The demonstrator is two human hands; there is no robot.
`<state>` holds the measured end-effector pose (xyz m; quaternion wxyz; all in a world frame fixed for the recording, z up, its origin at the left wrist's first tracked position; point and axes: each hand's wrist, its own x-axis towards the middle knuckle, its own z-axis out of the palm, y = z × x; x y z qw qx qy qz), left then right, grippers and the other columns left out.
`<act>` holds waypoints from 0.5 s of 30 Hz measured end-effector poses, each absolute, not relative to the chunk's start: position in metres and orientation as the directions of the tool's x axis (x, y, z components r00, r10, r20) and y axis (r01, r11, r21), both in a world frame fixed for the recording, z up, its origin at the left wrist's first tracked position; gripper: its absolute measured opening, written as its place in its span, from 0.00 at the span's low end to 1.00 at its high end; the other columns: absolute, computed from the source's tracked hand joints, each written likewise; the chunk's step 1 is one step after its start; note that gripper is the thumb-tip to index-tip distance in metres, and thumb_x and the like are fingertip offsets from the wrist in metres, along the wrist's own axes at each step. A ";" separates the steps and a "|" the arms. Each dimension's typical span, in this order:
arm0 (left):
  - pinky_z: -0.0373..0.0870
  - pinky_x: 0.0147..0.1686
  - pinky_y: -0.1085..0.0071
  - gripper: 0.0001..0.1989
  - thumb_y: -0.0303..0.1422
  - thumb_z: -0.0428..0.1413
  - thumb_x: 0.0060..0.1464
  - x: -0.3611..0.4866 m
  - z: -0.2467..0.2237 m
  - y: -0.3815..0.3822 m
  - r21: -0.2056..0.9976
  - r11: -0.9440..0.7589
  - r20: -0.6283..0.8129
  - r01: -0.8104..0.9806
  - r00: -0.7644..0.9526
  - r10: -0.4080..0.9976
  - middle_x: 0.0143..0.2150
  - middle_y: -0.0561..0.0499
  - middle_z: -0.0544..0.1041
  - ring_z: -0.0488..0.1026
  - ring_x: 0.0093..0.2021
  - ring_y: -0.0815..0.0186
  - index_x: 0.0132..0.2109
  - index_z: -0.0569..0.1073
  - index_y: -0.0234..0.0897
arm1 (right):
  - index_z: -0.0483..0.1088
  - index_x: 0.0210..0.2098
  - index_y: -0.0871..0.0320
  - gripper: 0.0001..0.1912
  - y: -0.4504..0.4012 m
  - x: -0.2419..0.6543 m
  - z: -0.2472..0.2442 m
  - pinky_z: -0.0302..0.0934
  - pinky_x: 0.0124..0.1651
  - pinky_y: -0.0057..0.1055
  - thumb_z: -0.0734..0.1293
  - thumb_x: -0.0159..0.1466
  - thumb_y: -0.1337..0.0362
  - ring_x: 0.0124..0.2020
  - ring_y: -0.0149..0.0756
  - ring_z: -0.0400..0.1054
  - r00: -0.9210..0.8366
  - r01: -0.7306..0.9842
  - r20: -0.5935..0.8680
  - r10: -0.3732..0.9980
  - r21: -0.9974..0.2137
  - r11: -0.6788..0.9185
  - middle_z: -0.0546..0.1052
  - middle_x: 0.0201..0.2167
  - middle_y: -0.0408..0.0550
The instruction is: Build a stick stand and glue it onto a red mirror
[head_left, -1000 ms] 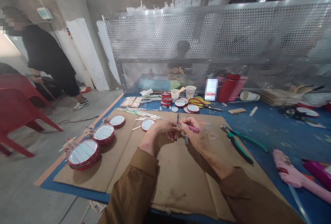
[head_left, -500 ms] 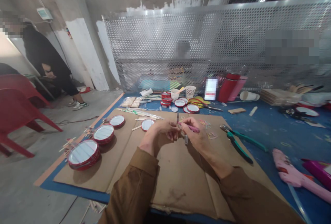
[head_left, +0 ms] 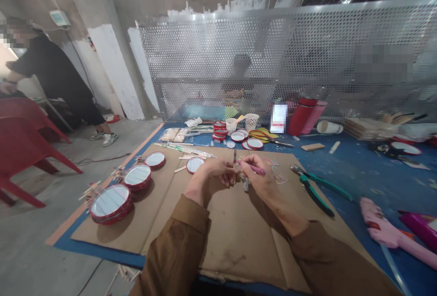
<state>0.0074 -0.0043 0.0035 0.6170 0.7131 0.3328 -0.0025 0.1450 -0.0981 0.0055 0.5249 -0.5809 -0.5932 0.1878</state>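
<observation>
My right hand (head_left: 257, 173) is closed round a pink-purple pen (head_left: 257, 170), its tip end pointing left toward my other hand. Between the fingertips of my left hand (head_left: 221, 171) a narrow greyish strip (head_left: 235, 154) stands upright; what it is made of I cannot tell. The pen's tip end is close to the strip, but whether they touch is hidden by fingers. Just below the hands a small grey cylinder (head_left: 246, 185) shows over the cardboard sheet (head_left: 239, 232). Small coloured rubber bands (head_left: 280, 179) lie beyond my right hand.
Red-rimmed round pieces (head_left: 111, 202) with sticks line the cardboard's left side. Green-handled pliers (head_left: 316, 193) and a pink glue gun (head_left: 385, 227) lie at right. Scissors (head_left: 269, 136), paper cups (head_left: 251, 121), a phone (head_left: 278, 118) and a red bottle (head_left: 302, 116) stand or lie behind, before a perforated metal screen (head_left: 205, 59).
My hands keep almost the same position, pen and strip still held. At the far left, a person in dark clothes has stretched an arm out to the left.
</observation>
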 end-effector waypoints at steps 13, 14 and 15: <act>0.67 0.29 0.71 0.24 0.52 0.59 0.48 0.007 0.007 -0.006 0.874 -0.041 -0.410 0.485 0.780 0.472 0.21 0.52 0.74 0.71 0.21 0.70 0.28 0.70 0.32 | 0.66 0.28 0.57 0.12 -0.098 0.145 0.007 0.57 0.27 0.28 0.62 0.59 0.55 0.22 0.32 0.63 0.195 0.513 0.414 0.889 -0.816 0.267 0.71 0.20 0.43; 0.67 0.29 0.72 0.24 0.52 0.59 0.48 0.007 0.006 -0.006 0.875 -0.039 -0.410 0.483 0.781 0.471 0.20 0.52 0.74 0.71 0.21 0.70 0.28 0.70 0.32 | 0.66 0.27 0.57 0.12 -0.099 0.145 0.007 0.57 0.27 0.28 0.62 0.59 0.55 0.22 0.32 0.63 0.196 0.517 0.419 0.887 -0.812 0.269 0.71 0.20 0.43; 0.67 0.29 0.72 0.24 0.52 0.59 0.48 0.007 0.006 -0.005 0.875 -0.038 -0.411 0.482 0.782 0.470 0.20 0.52 0.74 0.72 0.21 0.71 0.28 0.70 0.32 | 0.66 0.27 0.57 0.12 -0.099 0.145 0.007 0.57 0.27 0.28 0.62 0.59 0.55 0.22 0.32 0.63 0.194 0.520 0.421 0.886 -0.810 0.271 0.71 0.20 0.43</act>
